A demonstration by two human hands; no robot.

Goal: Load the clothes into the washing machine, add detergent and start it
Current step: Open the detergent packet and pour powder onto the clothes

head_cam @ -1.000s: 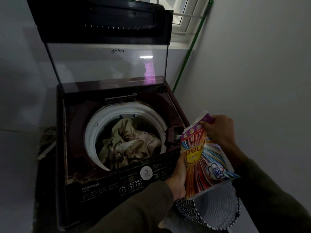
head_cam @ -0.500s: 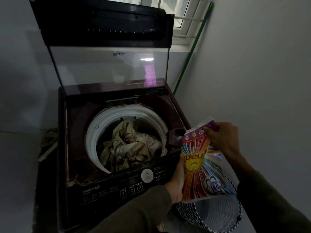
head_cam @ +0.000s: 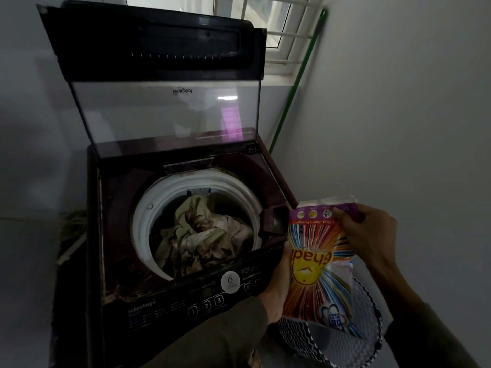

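Beside the front right corner of the dark top-loading washing machine [head_cam: 127, 235], both hands grip the colourful plastic detergent pouch [head_cam: 316, 264]: left hand [head_cam: 276, 293] clasping its side, right hand [head_cam: 366, 235] pinching its top. Soft, crinkly and probably light; best supported low.

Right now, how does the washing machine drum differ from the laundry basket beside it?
The drum holds a heap of crumpled clothes; the laundry basket appears empty. The drum has a smooth white rim, while the basket wall is perforated with a black-and-white zigzag pattern. Both are round and open at the top.
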